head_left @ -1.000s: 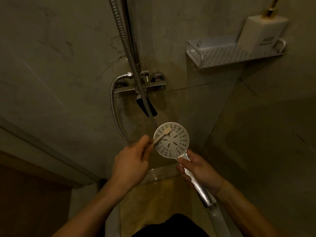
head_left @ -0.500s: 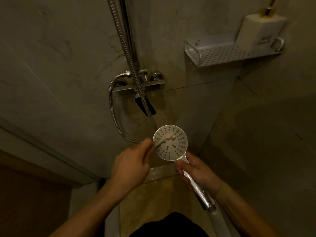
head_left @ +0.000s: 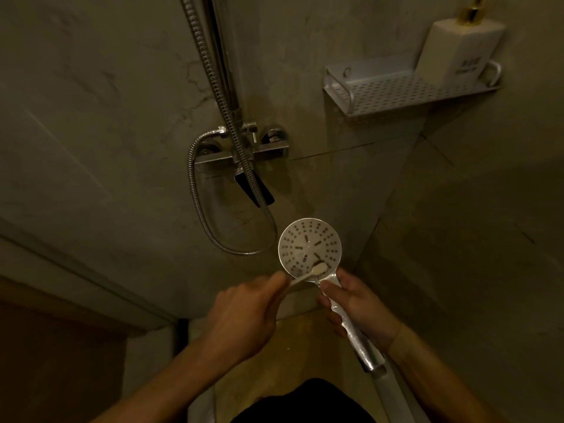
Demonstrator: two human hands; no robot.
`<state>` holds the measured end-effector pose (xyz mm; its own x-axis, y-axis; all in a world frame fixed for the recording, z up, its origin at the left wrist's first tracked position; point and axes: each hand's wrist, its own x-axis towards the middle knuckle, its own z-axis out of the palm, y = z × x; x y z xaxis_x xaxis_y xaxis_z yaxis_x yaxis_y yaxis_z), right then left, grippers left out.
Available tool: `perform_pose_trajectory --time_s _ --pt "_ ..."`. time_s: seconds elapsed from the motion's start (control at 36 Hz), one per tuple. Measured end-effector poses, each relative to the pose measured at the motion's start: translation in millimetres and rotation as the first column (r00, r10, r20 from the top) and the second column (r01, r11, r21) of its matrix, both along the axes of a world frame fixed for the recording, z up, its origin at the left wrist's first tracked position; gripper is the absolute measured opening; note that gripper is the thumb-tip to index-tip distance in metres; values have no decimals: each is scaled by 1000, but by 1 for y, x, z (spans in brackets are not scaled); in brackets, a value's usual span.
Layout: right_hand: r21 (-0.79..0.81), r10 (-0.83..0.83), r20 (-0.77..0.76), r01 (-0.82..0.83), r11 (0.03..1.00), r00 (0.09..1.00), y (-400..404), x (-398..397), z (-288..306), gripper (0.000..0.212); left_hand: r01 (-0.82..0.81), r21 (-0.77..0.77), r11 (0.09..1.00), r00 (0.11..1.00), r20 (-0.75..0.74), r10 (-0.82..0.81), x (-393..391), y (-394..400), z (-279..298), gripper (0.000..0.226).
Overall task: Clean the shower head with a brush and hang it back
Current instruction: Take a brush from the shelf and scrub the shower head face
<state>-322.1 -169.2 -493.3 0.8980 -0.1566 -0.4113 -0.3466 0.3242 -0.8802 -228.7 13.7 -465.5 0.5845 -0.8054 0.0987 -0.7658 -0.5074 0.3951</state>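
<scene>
A round white shower head [head_left: 306,244] with a perforated face points up toward me, low in the middle of the view. My right hand [head_left: 357,303] grips its chrome handle just below the face. My left hand [head_left: 244,312] holds a small pale brush [head_left: 317,269], a toothbrush by its shape. The bristle end lies on the lower edge of the face, near the handle joint. A ribbed metal hose [head_left: 195,206] loops from the wall mixer down behind the shower head.
The chrome mixer [head_left: 244,152] with a dark spout is fixed to the tiled wall, with the riser rail [head_left: 222,56] running up from it. A perforated white shelf [head_left: 396,90] at upper right carries a white pump bottle [head_left: 457,47]. A low ledge lies at the left.
The brush head has moved from the upper left of the face, across its middle, down to the lower edge. The shower head has stayed in my right hand, nearly still.
</scene>
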Motion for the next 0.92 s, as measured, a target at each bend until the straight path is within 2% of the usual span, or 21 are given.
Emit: perform_pose_trajectory --time_s 0.06,0.14,0.19,0.31,0.47,0.56,0.64,0.81,0.92 --pt "2 1 4 -1 1000 1000 -1 -1 1 16 -48 -22 999 999 20 48 7 -1 -2 16" --pt "-9 17 -4 -17 1000 1000 -1 -2 1 19 -196 -61 979 980 -31 195 30 -3 1 13" --pt "-1 6 -1 -6 1000 1000 -1 -3 1 20 -179 -80 981 983 -50 175 29 -3 2 17" --pt "34 -37 1 37 999 999 -3 -2 3 16 -42 -55 998 999 -10 41 0 -1 -1 32" --pt "19 15 17 -16 1000 1000 0 -3 4 21 -170 -143 975 985 -25 169 26 -1 6 23" --pt "42 -30 8 30 999 1000 1 0 5 18 -145 -144 979 989 -48 139 21 1 3 16" --pt "45 -38 10 37 998 999 -1 1 3 16 -82 -100 992 995 -73 75 2 3 -5 25" --pt "66 -26 24 24 998 999 -3 -1 2 19 -220 -188 957 975 -78 209 24 -3 -1 20" --pt "111 -38 40 34 993 998 -4 2 1 23 -135 -156 978 989 -84 123 4 1 -5 22"
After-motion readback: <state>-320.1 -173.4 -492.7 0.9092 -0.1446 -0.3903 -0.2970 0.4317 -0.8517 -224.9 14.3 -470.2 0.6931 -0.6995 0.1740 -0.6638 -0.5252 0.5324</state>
